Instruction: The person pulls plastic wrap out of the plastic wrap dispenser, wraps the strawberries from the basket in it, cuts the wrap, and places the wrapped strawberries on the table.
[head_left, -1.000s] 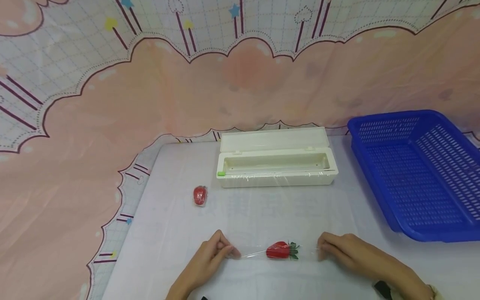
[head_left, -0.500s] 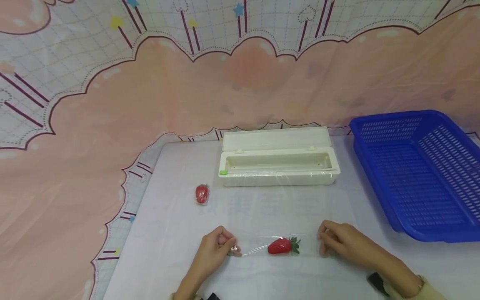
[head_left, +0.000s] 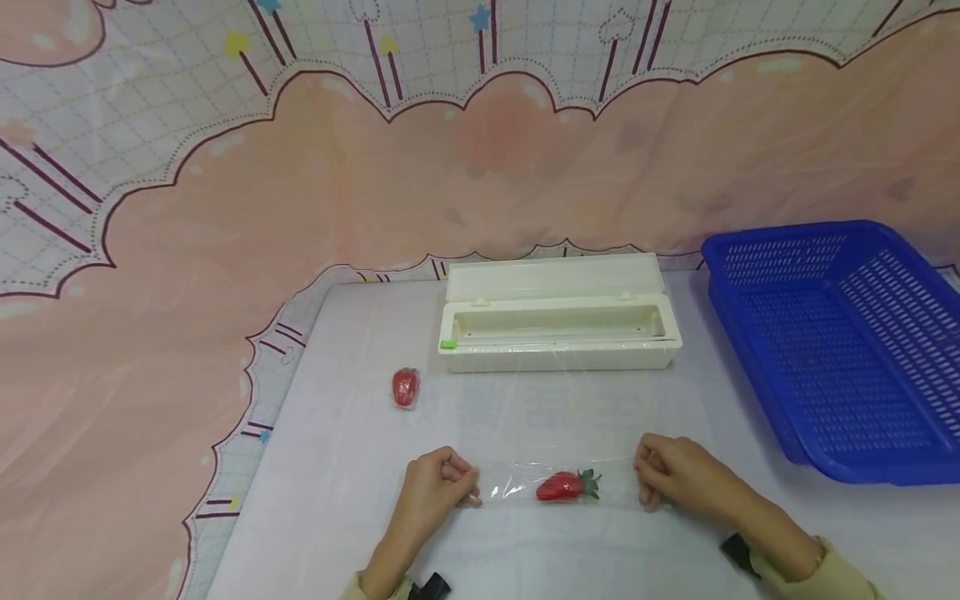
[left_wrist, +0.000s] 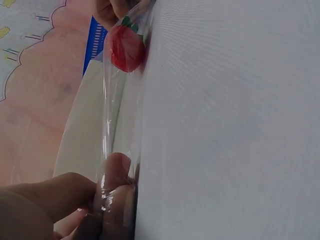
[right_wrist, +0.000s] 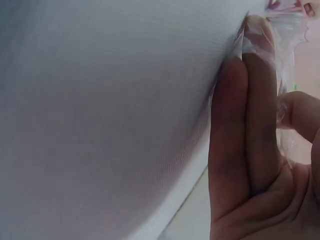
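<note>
Light was even and soft across the head view, with only faint shadows under the left hand and right hand. Small glints showed on the cling film between them. Both wrist views were blurred, perhaps too close to focus, and paler.

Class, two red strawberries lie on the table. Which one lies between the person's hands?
The strawberry with green leaves, lying on the cling film between the left hand and right hand. The other strawberry lies apart, untouched.

Pink cloud-patterned backdrop, white table
</note>
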